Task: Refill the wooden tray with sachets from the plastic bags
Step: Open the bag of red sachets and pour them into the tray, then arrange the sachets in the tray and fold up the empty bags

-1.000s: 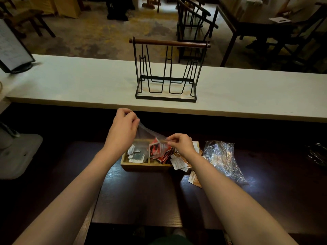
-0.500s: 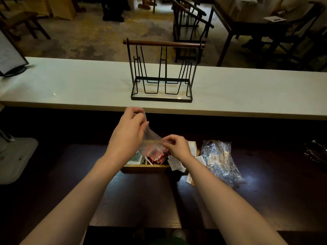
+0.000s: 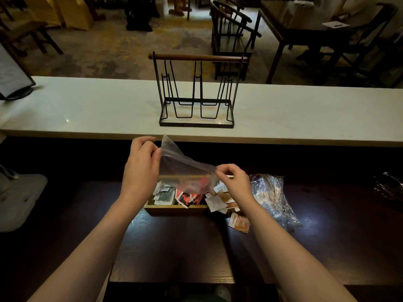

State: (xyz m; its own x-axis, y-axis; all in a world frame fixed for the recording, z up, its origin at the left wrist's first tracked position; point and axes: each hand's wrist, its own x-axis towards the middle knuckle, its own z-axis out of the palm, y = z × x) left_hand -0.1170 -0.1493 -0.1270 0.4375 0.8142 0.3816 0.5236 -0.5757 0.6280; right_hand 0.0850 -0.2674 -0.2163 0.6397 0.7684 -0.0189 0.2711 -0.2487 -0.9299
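Observation:
A wooden tray (image 3: 174, 209) sits on the dark table, holding white and green sachets (image 3: 164, 194) on its left and red sachets (image 3: 189, 196) in the middle. Both hands hold a clear plastic bag (image 3: 183, 165) stretched above the tray. My left hand (image 3: 141, 164) pinches its upper left edge, raised higher. My right hand (image 3: 232, 178) pinches its right edge, lower. Red shows through the bag's low end. White and brown sachets (image 3: 218, 202) spill over the tray's right side, and one brown sachet (image 3: 239, 222) lies on the table.
A crumpled clear plastic bag (image 3: 272, 196) lies right of the tray. A black wire rack with a wooden handle (image 3: 196, 92) stands on the pale counter (image 3: 87, 110) beyond. A grey stand base (image 3: 19, 199) sits at the far left. Chairs and tables fill the room behind.
My left hand has lifted its end of the bag higher and pulled it away from the right hand, so the bag is now stretched out and tilted. More red sachets lie in the tray.

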